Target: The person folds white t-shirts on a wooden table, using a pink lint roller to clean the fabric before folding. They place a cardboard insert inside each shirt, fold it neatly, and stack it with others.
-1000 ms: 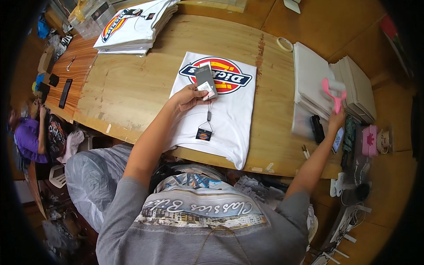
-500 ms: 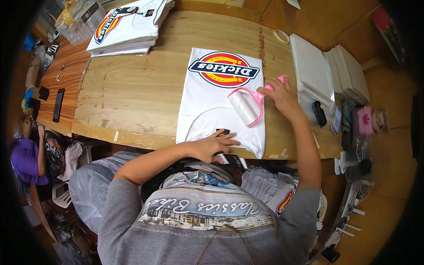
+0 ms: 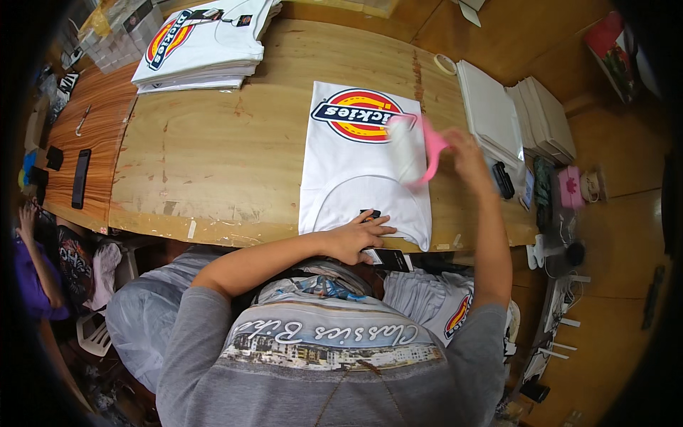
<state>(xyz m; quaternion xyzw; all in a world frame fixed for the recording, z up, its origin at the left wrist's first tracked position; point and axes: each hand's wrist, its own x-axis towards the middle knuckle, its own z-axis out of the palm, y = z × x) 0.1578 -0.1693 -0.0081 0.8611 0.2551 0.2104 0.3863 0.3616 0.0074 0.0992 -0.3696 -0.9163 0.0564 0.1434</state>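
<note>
A folded white T-shirt (image 3: 341,162) lies on the table in front of me, its red, yellow and dark blue print at the far end and its collar toward me. My left hand (image 3: 356,240) rests on the collar with fingers spread, beside a small dark neck label. From under that hand a black and white hang tag (image 3: 393,260) sticks out over the table edge. My right hand (image 3: 468,158) grips the handle of a pink lint roller (image 3: 407,155). Its white roll, smeared by motion, is over the shirt's right side and covers part of the print.
A stack of folded white T-shirts (image 3: 206,53) stands at the far left. Further left lies a phone (image 3: 81,178). White packs (image 3: 491,107), a tape roll (image 3: 445,65) and a black object (image 3: 503,180) lie to the right. Another person's arm (image 3: 41,263) shows at the left edge.
The lint roller has moved away from me along the shirt, from below the print onto its right part. My right hand moved with it. My left hand stays on the collar.
</note>
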